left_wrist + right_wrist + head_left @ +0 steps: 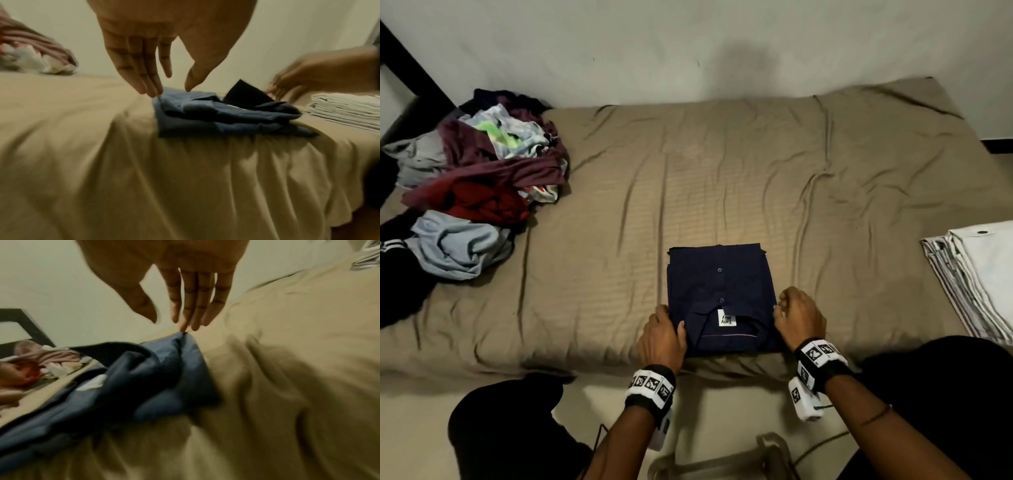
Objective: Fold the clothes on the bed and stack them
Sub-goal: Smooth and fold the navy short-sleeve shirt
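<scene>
Navy cloth, folded into a neat rectangle, is what both hands frame: the shirt (720, 298) lies on the tan sheet (825, 192) close to the near edge of the bed, collar and white label toward the person, its long axis running away from them toward the wall.

The left hand (662, 337) sits at the shirt's near-left corner. From the left wrist view its fingers (144, 78) are straight and pointing down, tips touching the cloth edge, thumb apart from them; nothing is pinched. The right hand (799, 317) is at the near-right edge. From above it looks slightly curled, but the right wrist view shows its fingers (197, 305) straight, tips at or just above the fabric edge, gripping nothing. Both hands are therefore loose and unclasped, one on each long side of the shirt.

The folded stack of white cloth (976, 274) lies well to the right, at the bed's right edge, so the right hand is the nearer to it. The unfolded pile of clothes (482, 181) lies far off to the left.

My judgement is that the shirt is finished and needs carrying rightward. Sliding fingers under both long sides would keep the folds together during that move.
</scene>
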Demonstrator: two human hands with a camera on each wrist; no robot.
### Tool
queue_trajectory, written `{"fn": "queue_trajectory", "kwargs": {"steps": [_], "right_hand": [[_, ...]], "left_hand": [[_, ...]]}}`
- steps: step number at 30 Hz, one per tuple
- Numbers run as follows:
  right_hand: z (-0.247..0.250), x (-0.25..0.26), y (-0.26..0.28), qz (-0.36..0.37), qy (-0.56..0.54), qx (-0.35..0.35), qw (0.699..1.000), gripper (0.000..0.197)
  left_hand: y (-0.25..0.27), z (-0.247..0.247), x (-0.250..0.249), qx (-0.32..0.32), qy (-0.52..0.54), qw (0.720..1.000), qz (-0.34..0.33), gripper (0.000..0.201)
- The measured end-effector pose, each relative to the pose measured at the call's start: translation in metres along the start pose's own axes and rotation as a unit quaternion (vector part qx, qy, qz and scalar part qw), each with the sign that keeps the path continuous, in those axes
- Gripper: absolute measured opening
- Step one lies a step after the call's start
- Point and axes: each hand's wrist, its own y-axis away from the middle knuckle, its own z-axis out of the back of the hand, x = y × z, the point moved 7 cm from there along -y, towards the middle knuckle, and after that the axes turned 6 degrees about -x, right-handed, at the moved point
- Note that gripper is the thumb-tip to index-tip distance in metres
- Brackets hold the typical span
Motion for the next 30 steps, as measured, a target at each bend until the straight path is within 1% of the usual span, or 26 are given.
{"fn": "queue_trajectory", "kwargs": {"steps": [1,2,3,4,5,6,7,9,10,11,12,14,17,19,21,23,24,25,26,27,28,29,30], "right_hand": [[0.002,0.012,0.001,0.05,-0.049,-0.012,0.997,0.029],[-0.001,0.025,0.004,0.104,-0.088,0.011,0.991,0.04],[-0.009,0.038,0.006,0.152,-0.112,0.053,0.981,0.054],[-0.02,0.048,0.01,0.186,-0.11,0.098,0.972,0.067],[-0.031,0.055,0.011,0.201,-0.098,0.131,0.966,0.071],[-0.042,0.056,0.008,0.192,-0.092,0.15,0.966,0.064],[-0.049,0.054,0.002,0.165,-0.107,0.153,0.968,0.049],[-0.056,0.049,-0.012,0.11,-0.147,0.136,0.974,0.021],[-0.059,0.048,-0.018,0.092,-0.146,0.133,0.976,0.012],[-0.062,0.046,-0.022,0.077,-0.138,0.139,0.978,0.008],[-0.063,0.044,-0.025,0.06,-0.13,0.143,0.979,0.008],[-0.067,0.035,-0.031,0.021,-0.123,0.136,0.983,0.014],[-0.071,0.022,-0.04,-0.027,-0.121,0.122,0.985,0.024],[-0.069,0.02,-0.042,-0.036,-0.143,0.111,0.983,0.028],[-0.056,0.019,-0.037,-0.034,-0.164,0.072,0.983,0.028],[-0.038,0.017,-0.026,-0.016,-0.167,0.007,0.986,0.03],[-0.031,0.017,-0.018,0.006,-0.154,-0.023,0.988,0.032],[-0.028,0.021,-0.008,0.039,-0.132,-0.036,0.99,0.034],[-0.029,0.027,0.002,0.082,-0.099,-0.035,0.991,0.037],[-0.033,0.036,0.012,0.134,-0.054,-0.03,0.989,0.039],[-0.04,0.047,0.021,0.193,0.007,-0.021,0.981,0.041],[-0.049,0.057,0.026,0.247,0.08,0.002,0.966,0.041],[-0.056,0.065,0.029,0.279,0.141,0.028,0.95,0.039]], "left_hand": [[0.004,0.003,-0.009,-0.025,-0.004,0.999,-0.041,0.033],[0.009,0.003,-0.021,-0.049,-0.007,0.995,-0.09,0.031],[0.015,0.001,-0.035,-0.064,-0.009,0.987,-0.145,0.027],[0.022,-0.002,-0.049,-0.064,-0.009,0.978,-0.197,0.022],[0.027,-0.007,-0.063,-0.049,-0.012,0.97,-0.239,0.021],[0.033,-0.014,-0.074,-0.025,-0.018,0.962,-0.27,0.022],[0.037,-0.022,-0.082,0.004,-0.029,0.957,-0.289,0.026],[0.039,-0.037,-0.085,0.058,-0.052,0.956,-0.284,0.039],[0.039,-0.042,-0.083,0.077,-0.055,0.958,-0.27,0.044],[0.037,-0.046,-0.08,0.087,-0.055,0.961,-0.257,0.047],[0.036,-0.049,-0.077,0.094,-0.055,0.963,-0.246,0.049],[0.034,-0.051,-0.075,0.115,-0.05,0.965,-0.231,0.05],[0.033,-0.05,-0.076,0.14,-0.043,0.961,-0.236,0.051],[0.032,-0.049,-0.074,0.144,-0.023,0.962,-0.232,0.053],[0.028,-0.045,-0.071,0.15,0.011,0.967,-0.208,0.053],[0.023,-0.041,-0.066,0.152,0.067,0.973,-0.161,0.048],[0.021,-0.038,-0.063,0.138,0.095,0.977,-0.135,0.042],[0.018,-0.032,-0.059,0.105,0.116,0.981,-0.111,0.033],[0.015,-0.025,-0.056,0.063,0.126,0.985,-0.095,0.027],[0.013,-0.019,-0.054,0.026,0.124,0.988,-0.091,0.027],[0.011,-0.016,-0.054,0.008,0.106,0.99,-0.098,0.032],[0.007,-0.017,-0.056,0.001,0.074,0.991,-0.111,0.039],[0.003,-0.02,-0.058,0.004,0.033,0.991,-0.127,0.049]]}}
